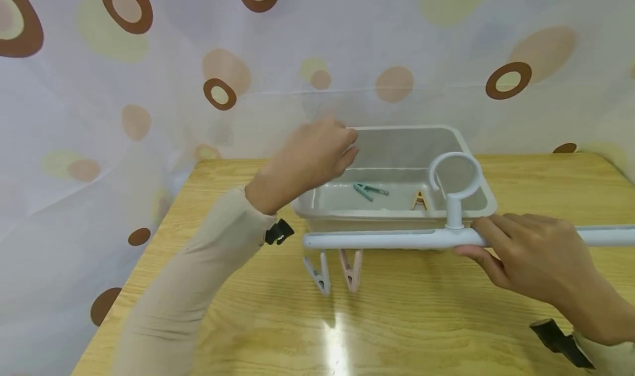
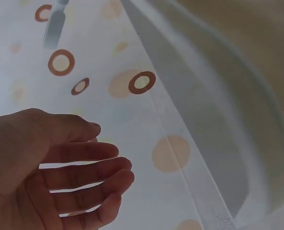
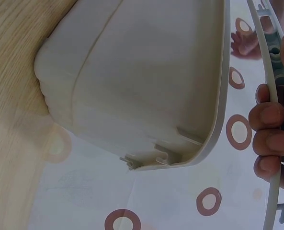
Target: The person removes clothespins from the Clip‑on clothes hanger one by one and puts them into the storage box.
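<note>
My right hand [image 1: 541, 254] grips the light blue bar of a clip hanger [image 1: 377, 240], fingers on top and thumb below. An open ring hook [image 1: 455, 175] stands up from its middle. From the bar's left part hang a grey-blue clothespin [image 1: 319, 274] and a pink clothespin [image 1: 351, 271]. Over the left part of a pale plastic basin [image 1: 392, 213], my left hand [image 1: 312, 150] is raised; in the left wrist view its fingers [image 2: 84, 172] are loosely bent with nothing between them. Inside the basin lie green clothespins [image 1: 369, 191] and a yellow clothespin [image 1: 419, 200].
The basin stands on a wood-grain table [image 1: 258, 321] near its back edge. Behind and to the left hangs a pale sheet [image 1: 163, 89] with brown and yellow circles. In the right wrist view, the basin's outer wall [image 3: 146, 72] fills much of the picture.
</note>
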### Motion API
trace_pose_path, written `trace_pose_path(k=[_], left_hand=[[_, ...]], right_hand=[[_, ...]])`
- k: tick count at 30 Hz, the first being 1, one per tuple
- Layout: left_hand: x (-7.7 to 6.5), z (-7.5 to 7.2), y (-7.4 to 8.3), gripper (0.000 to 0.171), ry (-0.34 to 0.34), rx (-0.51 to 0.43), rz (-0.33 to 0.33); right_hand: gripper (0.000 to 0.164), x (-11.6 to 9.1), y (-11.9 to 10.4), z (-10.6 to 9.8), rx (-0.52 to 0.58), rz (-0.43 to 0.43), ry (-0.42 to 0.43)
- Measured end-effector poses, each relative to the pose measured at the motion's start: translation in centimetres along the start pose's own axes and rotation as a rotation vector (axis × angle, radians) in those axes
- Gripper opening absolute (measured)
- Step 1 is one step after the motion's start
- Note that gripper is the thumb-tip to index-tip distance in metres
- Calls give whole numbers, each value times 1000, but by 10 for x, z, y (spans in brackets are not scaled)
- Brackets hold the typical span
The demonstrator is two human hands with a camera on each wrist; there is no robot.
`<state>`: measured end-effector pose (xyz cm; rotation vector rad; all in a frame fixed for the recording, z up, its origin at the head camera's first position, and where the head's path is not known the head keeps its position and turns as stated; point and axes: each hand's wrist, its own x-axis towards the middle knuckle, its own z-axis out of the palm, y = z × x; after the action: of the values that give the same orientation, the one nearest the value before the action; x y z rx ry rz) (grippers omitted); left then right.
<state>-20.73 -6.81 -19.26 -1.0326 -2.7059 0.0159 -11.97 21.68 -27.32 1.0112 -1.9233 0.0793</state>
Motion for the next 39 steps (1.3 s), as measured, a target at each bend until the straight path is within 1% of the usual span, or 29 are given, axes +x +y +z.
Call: trace_pose_path(k=[3, 5, 6, 9, 12, 14, 16, 17, 20, 21, 23, 24, 25, 27, 28, 30, 31, 32, 33, 35, 37, 39], left_hand=[[-13, 6, 4, 25, -4, -7, -18], [-20, 9, 6, 24, 13, -31, -20], [-25, 10, 8, 23, 30, -23, -17], [-39, 13, 12, 24, 115, 21, 10], [-56, 13, 20, 26, 233, 69, 44], [-66, 15, 26, 26, 314, 45, 73], [-76, 19, 32, 24, 364, -4, 119], [-80, 22, 36, 21, 374, -31, 144], [-93, 32, 45, 15, 374, -104, 233], [-97, 35, 49, 14, 363, -130, 252], [-106, 42, 57, 12, 337, -190, 265], [-110, 46, 62, 10, 313, -275, 260], [-114, 50, 66, 9, 268, -392, 243], [-122, 62, 74, 12, 143, -656, 185], [-127, 68, 77, 14, 69, -801, 138], [-136, 81, 81, 21, -77, -1120, -2], [-140, 88, 81, 25, -134, -1238, -57], [-144, 93, 81, 30, -173, -1343, -97], [-146, 98, 81, 35, -200, -1448, -138], [-147, 105, 80, 43, -208, -1637, -186], [-145, 108, 80, 49, -183, -1786, -176], [-143, 109, 82, 53, -144, -1908, -179]], right_hand=[[58, 1, 1, 0, 0, 4, 9], [59, 1, 1, 0, -4, 4, 8], [59, 1, 1, 0, -5, 4, 7], [59, 1, 2, 0, -6, 7, 6], [60, 2, 1, 0, -9, 17, 22], [60, 2, 1, -1, -10, 25, 35], [60, 2, 1, -1, -14, 35, 53], [60, 2, 1, -1, -17, 39, 55], [61, 4, 3, -1, -23, 41, 49], [61, 5, 4, -2, -26, 43, 46], [61, 6, 5, -2, -31, 45, 40], [61, 7, 5, -2, -32, 46, 38], [62, 8, 5, -3, -34, 50, 35], [62, 8, 6, -4, -40, 57, 31], [62, 8, 6, -4, -42, 60, 29], [61, 8, 6, -5, -46, 63, 22], [61, 8, 6, -6, -49, 65, 17], [61, 8, 6, -6, -50, 66, 17], [61, 8, 6, -7, -52, 66, 11], [62, 8, 6, -6, -55, 73, 18], [62, 9, 5, -6, -57, 83, 22], [62, 10, 5, -6, -59, 91, 29]])
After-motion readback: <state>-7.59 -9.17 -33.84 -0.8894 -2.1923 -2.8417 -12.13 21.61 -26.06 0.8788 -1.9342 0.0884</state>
